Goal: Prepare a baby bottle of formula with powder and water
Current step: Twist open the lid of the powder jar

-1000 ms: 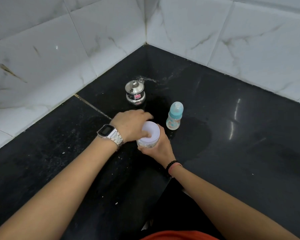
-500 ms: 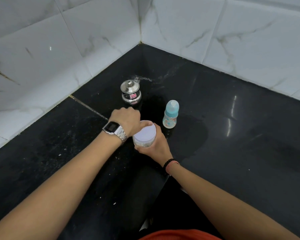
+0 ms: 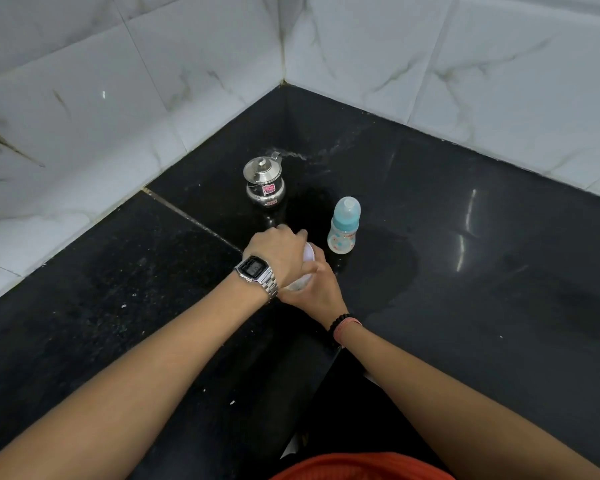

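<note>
A small white powder jar (image 3: 305, 268) with a white lid is in the middle of the black counter, mostly hidden by my hands. My left hand (image 3: 278, 252), with a metal watch on its wrist, clasps the lid from above. My right hand (image 3: 317, 289) wraps around the jar's body from below. A baby bottle (image 3: 343, 226) with a blue collar and a clear cap stands upright just right of the jar, untouched. Behind them a lidded steel pot (image 3: 264, 183) with a spout stands near the corner.
The black stone counter (image 3: 482, 271) fills an L-shaped corner bounded by white marble wall tiles (image 3: 465, 74). A seam runs across the counter left of the pot. White specks dot the left counter part. The counter's inner edge drops off near my body.
My left hand has turned over the jar lid, covering more of it. The jar has tilted and sits lower between both hands. The bottle and pot have not moved.
</note>
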